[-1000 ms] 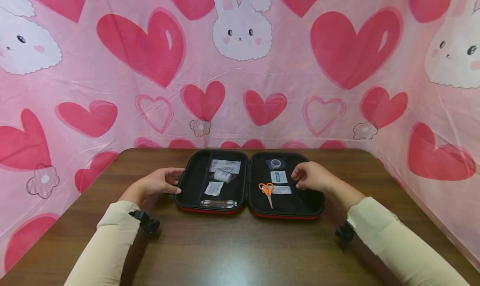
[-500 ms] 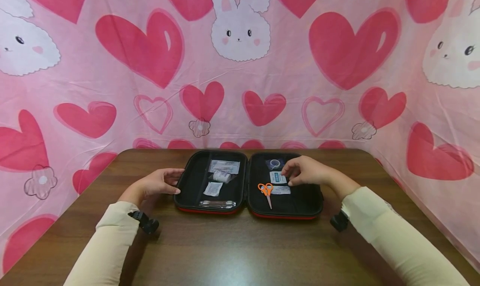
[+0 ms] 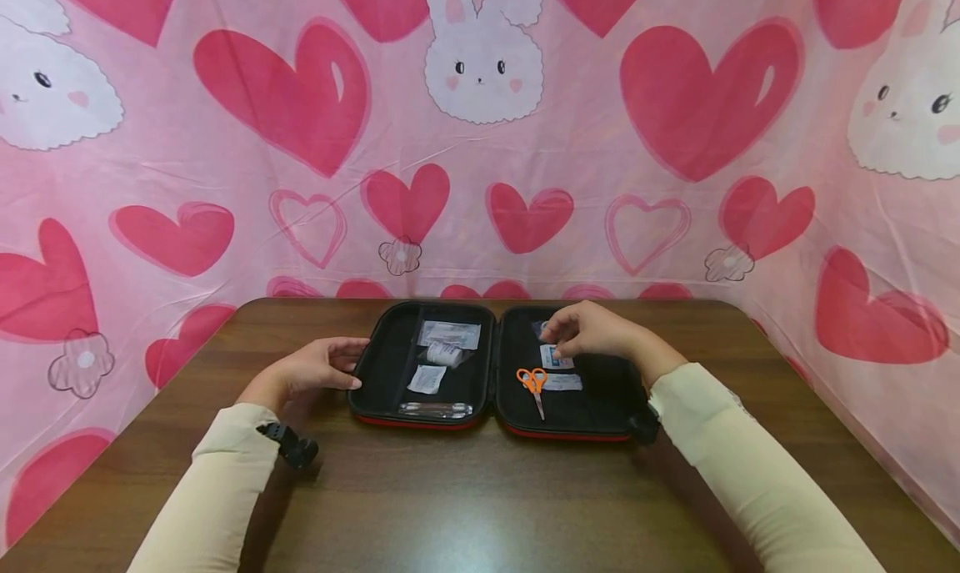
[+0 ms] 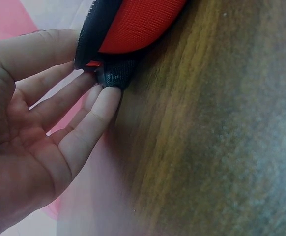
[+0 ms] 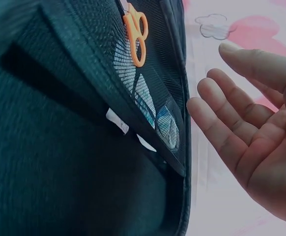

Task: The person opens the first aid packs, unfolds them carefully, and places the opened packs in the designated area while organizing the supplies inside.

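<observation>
An unfolded black case with red outside (image 3: 375, 389) lies on the table. My left hand (image 3: 318, 362) holds its left edge; in the left wrist view the thumb meets the zipped rim and other fingers touch a black handle (image 4: 117, 73). My right hand (image 3: 600, 339) hovers over the right half, fingers loosely bent and holding nothing. Below it are orange-handled scissors (image 3: 532, 381), a white packet (image 3: 562, 382) and a partly covered blue-and-white packet (image 3: 551, 358). A clear bag further back is mostly hidden by the hand. In the right wrist view, mesh (image 5: 126, 61) covers several packets.
In the left half lie a flat clear packet (image 3: 450, 334), a white roll in wrap (image 3: 444, 354), a small white packet (image 3: 427, 379) and a slim clear packet (image 3: 437, 409). The wooden table (image 3: 465, 498) ends at a pink curtain (image 3: 480, 206).
My right hand has moved leftward and slightly away from me, from the case's right side to above the blue-and-white packet. My left hand has stayed on the left edge.
</observation>
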`<state>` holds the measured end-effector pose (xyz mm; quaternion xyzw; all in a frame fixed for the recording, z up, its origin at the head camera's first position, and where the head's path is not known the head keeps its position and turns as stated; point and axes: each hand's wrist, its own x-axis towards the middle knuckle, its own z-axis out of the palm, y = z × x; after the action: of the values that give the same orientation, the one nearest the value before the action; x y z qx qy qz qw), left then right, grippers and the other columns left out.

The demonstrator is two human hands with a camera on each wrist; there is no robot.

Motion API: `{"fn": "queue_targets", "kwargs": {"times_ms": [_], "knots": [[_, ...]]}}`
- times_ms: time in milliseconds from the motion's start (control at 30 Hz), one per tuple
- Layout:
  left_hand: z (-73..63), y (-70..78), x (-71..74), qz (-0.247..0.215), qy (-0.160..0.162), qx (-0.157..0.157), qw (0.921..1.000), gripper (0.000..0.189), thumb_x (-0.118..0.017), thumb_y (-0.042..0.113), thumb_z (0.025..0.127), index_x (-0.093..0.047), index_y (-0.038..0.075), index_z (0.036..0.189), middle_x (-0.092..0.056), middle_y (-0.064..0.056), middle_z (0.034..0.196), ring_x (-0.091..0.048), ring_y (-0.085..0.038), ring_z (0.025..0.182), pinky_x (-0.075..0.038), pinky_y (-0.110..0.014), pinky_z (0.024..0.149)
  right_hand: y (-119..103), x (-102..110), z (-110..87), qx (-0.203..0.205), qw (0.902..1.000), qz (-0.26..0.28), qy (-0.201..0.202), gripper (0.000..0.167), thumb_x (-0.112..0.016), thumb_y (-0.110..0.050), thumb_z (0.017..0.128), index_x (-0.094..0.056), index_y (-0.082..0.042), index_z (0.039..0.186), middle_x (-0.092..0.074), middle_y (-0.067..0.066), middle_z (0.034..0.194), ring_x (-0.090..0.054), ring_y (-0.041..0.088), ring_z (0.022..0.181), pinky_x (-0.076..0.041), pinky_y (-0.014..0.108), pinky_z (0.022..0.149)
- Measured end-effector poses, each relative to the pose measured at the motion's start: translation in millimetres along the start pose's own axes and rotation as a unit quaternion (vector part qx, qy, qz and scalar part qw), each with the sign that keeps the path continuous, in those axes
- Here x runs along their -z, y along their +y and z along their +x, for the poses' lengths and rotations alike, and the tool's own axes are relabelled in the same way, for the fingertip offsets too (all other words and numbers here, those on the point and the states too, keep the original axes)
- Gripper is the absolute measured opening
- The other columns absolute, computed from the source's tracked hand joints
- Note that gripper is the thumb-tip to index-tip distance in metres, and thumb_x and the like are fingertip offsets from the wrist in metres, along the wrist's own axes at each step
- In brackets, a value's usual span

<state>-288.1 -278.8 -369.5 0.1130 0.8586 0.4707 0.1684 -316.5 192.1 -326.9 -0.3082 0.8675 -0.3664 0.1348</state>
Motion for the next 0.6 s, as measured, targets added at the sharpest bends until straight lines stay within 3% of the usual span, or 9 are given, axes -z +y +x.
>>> {"fn": "queue_targets", "kwargs": {"times_ms": [233, 467, 600], "knots": [[0.4, -1.4, 0.5, 0.001, 0.000, 0.000, 1.0000, 0.081, -0.081, 0.012, 0.079, -0.038, 0.002, 0.147, -0.045, -0.025, 0.143, -0.047, -0.042, 0.126, -0.043, -0.050, 0.102, 3, -5, 11.9, 0.000, 0.9997, 0.017, -0.016, 0.030, -0.075, -0.001, 0.082, -0.068, 0.004, 0.110, -0.067, 0.022, 0.109, -0.066, 0.022, 0.090, -0.057, 0.035, 0.073], [0.5, -2.7, 1.5, 0.000, -0.004, -0.009, 1.0000, 0.082, -0.080, 0.013, 0.079, -0.038, 0.002, 0.148, -0.045, -0.025, 0.144, -0.048, -0.042, 0.126, -0.043, -0.050, 0.102, 9, -10, 23.3, -0.003, 0.9968, 0.045, -0.067, 0.031, -0.073, 0.000, 0.083, -0.067, 0.006, 0.113, -0.066, 0.019, 0.105, -0.064, 0.020, 0.082, -0.057, 0.046, 0.075], [0.6, -2.7, 1.6, -0.001, -0.006, -0.009, 0.9999, 0.081, -0.080, 0.013, 0.080, -0.038, 0.002, 0.148, -0.045, -0.025, 0.144, -0.047, -0.042, 0.126, -0.042, -0.050, 0.103, 9, -14, 29.0, -0.013, 0.9950, 0.046, -0.088, 0.032, -0.073, 0.001, 0.082, -0.068, 0.004, 0.113, -0.067, 0.015, 0.104, -0.064, 0.018, 0.087, -0.058, 0.038, 0.075]]}}
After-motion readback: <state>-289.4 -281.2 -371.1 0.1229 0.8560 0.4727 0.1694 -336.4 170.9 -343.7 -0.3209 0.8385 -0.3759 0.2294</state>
